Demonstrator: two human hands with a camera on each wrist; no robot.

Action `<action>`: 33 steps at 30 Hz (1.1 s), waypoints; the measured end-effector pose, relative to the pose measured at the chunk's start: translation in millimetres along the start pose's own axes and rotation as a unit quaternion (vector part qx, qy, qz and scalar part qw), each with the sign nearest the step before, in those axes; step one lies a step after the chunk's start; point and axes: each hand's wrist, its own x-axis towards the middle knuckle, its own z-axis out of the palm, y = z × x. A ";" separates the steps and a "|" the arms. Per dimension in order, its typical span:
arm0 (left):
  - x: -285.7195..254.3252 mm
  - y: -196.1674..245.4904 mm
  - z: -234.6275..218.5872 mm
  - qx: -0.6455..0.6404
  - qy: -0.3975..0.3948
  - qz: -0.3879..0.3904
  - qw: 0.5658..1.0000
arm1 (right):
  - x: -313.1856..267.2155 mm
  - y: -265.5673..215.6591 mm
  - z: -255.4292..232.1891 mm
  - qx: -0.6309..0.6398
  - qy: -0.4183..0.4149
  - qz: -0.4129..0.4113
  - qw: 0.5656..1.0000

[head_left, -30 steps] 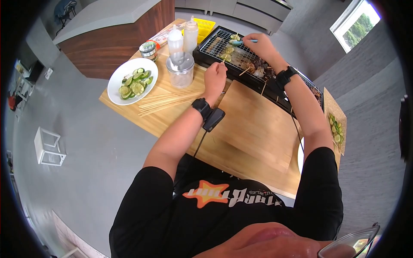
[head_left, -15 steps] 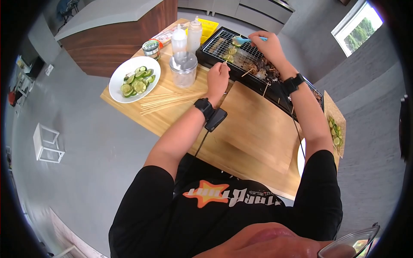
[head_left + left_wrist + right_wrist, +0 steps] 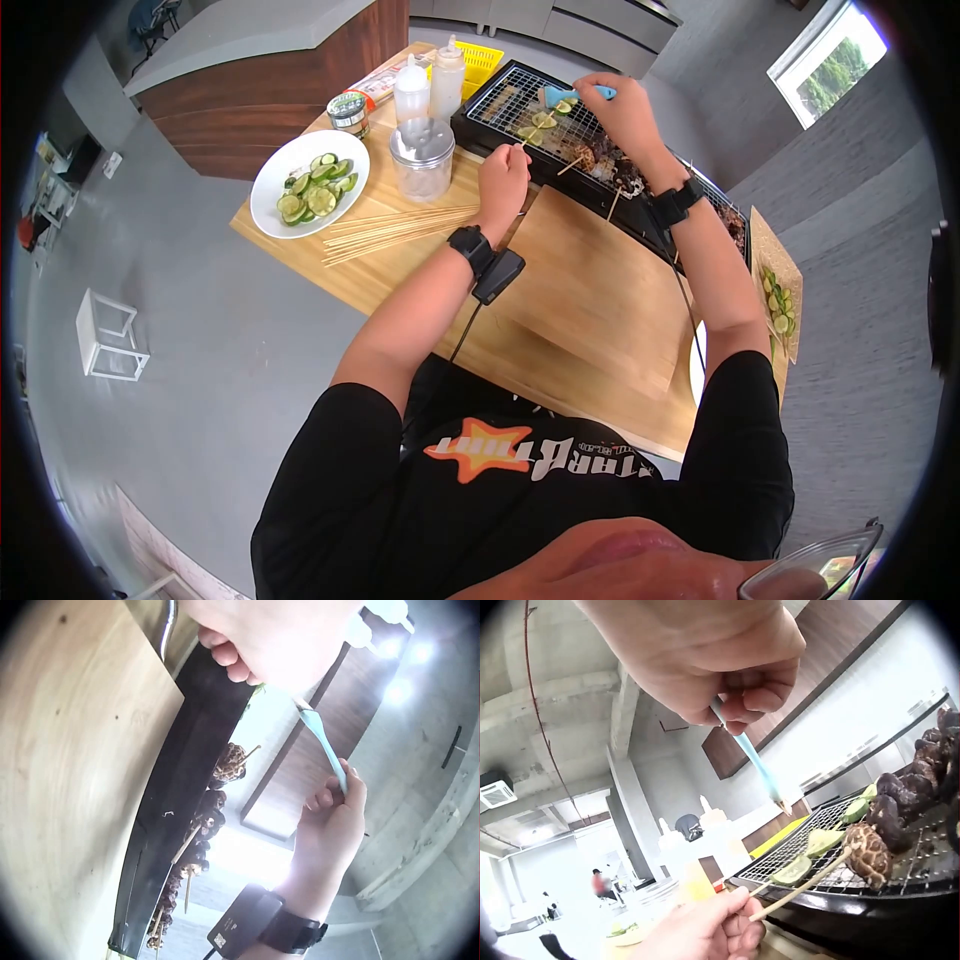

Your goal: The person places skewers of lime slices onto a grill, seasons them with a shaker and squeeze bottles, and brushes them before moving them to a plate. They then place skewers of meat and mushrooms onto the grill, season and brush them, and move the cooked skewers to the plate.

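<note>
My left hand (image 3: 503, 180) pinches the near end of a bamboo skewer of green cucumber-like slices (image 3: 543, 121) at the grill's left front edge. In the right wrist view those slices (image 3: 823, 841) lie along the grate and the left fingers grip the stick. My right hand (image 3: 622, 112) holds a light-blue basting brush (image 3: 580, 93) over the grill's far left part. From the right wrist, the brush (image 3: 756, 765) points down with its tip above the slices. A skewered brown mushroom with a scored cap (image 3: 868, 856) sits beside them.
Dark skewered pieces (image 3: 896, 806) fill the grill (image 3: 490, 140) to the right. A wooden board (image 3: 600, 290) lies before it. Left stand a lidded jar (image 3: 421, 165), squeeze bottles (image 3: 448, 80), a plate (image 3: 262, 205) of green slices and loose skewers (image 3: 390, 235). More slices (image 3: 780, 300) lie far right.
The far end of the green-slice skewer has swung to the right. The brush has turned in my right hand and stays over the grill's far left. My left hand has barely moved.
</note>
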 end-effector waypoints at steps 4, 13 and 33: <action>-0.5 0.3 0.6 -0.014 0.002 -0.006 1.000 | -6.5 2.2 7.7 -0.003 -0.074 0.013 0.997; -1.0 3.9 1.4 -0.046 -0.008 -0.001 0.999 | 0.6 19.4 9.2 -0.014 -0.045 -0.046 0.998; -1.4 0.6 1.8 0.003 -0.028 -0.014 0.999 | -12.7 14.0 -4.0 -0.030 -0.089 -0.042 0.995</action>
